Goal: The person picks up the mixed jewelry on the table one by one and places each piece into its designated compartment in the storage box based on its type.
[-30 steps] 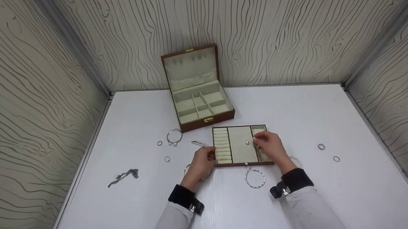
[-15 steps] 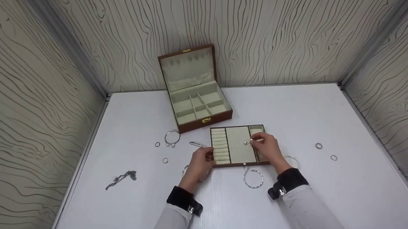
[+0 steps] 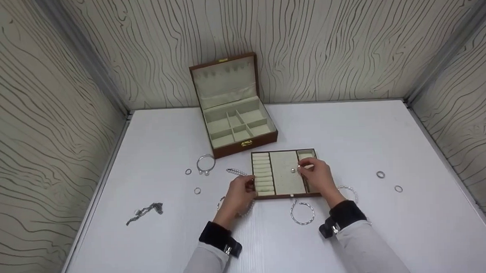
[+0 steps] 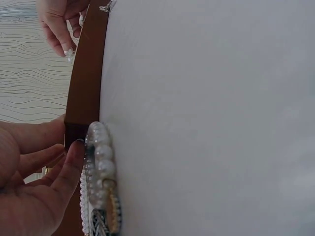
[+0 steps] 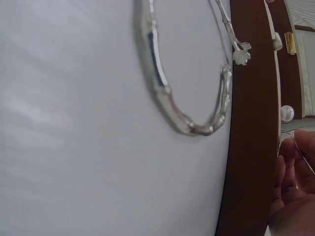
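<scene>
A brown jewelry tray with ring rolls, a flat cream panel and a side compartment lies mid-table. My left hand grips its left edge, thumb and fingers at the corner in the left wrist view. Over the tray's right part, my right hand pinches a small earring with a clear sparkly end. A pearl stud sits on the panel just left of those fingertips. Along the tray's front edge lies a silver bracelet. Beneath my left hand are pearl strands, partly hidden.
Behind the tray stands an open brown jewelry box with several compartments. A bangle, small rings and a dark chain lie to the left. Two more rings lie far right, and a pearl strand shows beside my right wrist.
The view has shifted slightly. My right fingertips have edged a little toward the pearl stud on the panel, still pinching the earring. The left hand keeps its grip on the tray.
</scene>
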The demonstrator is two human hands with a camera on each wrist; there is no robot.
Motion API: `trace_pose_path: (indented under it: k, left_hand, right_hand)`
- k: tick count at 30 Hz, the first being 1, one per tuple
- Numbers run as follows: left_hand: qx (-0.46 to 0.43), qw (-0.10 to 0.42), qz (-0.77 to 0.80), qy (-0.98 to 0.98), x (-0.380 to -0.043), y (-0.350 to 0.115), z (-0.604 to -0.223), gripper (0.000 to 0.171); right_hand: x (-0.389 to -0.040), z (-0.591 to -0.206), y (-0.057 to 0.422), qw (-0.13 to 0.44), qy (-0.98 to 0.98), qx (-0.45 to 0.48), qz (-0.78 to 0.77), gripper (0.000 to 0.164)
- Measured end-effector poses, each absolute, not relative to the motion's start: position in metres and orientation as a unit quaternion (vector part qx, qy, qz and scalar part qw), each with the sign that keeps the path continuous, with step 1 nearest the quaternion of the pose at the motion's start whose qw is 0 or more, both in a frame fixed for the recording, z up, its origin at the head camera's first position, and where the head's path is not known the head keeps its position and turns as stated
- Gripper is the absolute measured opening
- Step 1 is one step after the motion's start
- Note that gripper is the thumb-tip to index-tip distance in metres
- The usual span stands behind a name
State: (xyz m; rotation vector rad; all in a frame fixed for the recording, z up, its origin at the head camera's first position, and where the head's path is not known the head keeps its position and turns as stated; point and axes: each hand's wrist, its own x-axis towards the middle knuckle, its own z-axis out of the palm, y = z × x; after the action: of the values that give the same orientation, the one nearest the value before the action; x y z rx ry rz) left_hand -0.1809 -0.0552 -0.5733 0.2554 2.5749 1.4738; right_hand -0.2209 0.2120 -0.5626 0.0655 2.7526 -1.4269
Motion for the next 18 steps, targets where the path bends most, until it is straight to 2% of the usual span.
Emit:
trace_pose_path:
  k: [18]
  left_hand:
    - [0.074, 0.09, 0.488, 0.865, -0.1816, -0.0545, -0.573, 0.05]
  right_hand:
    - [-0.2208, -0.5628, 0.2108, 0.024, 0.893, 0.01, -0.45, 0.018]
